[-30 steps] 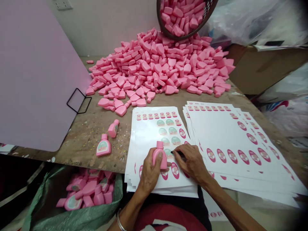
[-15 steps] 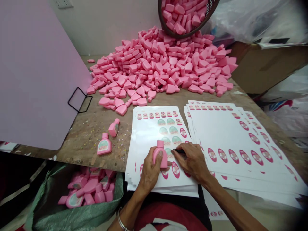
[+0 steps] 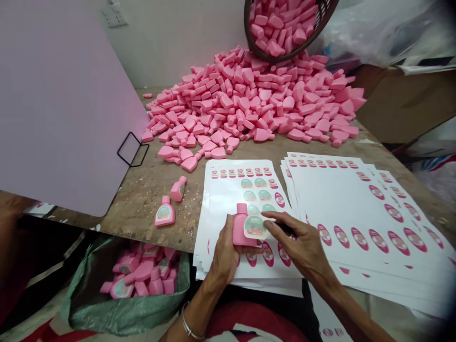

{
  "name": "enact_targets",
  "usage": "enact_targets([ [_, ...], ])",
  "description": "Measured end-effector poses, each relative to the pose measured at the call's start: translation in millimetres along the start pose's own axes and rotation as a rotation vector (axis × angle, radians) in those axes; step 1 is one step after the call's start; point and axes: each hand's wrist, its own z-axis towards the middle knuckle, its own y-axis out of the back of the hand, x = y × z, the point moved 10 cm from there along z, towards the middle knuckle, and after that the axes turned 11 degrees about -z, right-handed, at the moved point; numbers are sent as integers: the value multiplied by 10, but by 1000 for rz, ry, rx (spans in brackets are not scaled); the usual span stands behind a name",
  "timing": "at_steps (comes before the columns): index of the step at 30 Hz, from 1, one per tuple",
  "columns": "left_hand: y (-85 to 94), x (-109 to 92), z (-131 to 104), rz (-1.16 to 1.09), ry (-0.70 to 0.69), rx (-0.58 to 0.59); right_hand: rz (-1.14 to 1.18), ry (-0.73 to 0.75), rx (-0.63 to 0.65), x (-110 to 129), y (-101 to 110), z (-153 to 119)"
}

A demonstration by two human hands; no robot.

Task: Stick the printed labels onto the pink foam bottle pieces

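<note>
My left hand is wrapped round a small pink toy bottle, upright over a sheet of stickers. Between the thumb and forefinger of my right hand is a green and cream label sticker, held by its right edge. The sticker overlaps the bottle's front; whether it is stuck down I cannot tell. A slim black tool, mostly hidden, is tucked in the same hand. To the left, a labelled pink bottle stands near another one.
Behind lies a large heap of pink bottles, below a tipped brown basket. More sticker sheets lie at right. A green sack with labelled bottles hangs below the table edge. A pale board stands at left.
The right hand has lifted a green label off the sheet and brought it against the bottle's front. The view has shifted slightly left.
</note>
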Motion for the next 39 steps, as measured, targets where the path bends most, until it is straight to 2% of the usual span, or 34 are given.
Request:
enact_targets([
  [3,-91,-51,-27,-26,1,36,39,50,14,131,-104,-14],
  [7,-149,-98,-39,-45,-17,79,57,69,41,174,-187,-27],
  [20,-183,-121,-58,-42,-4,108,11,122,-18,219,-170,-41],
  [25,-282,-175,-95,-4,-34,214,-6,141,-33,265,-161,-45],
  [28,-322,-211,-120,51,-64,274,-96,178,-58,279,-122,-35],
  [32,-294,-215,-123,72,-55,276,-394,228,-187,293,12,29],
  [34,-320,-195,-138,105,-23,291,-342,175,-143,239,-27,89],
  [37,-383,-132,-190,209,49,328,-74,114,91,192,-325,143],
  [39,-351,-103,-209,291,75,323,14,87,178,143,-477,196],
])
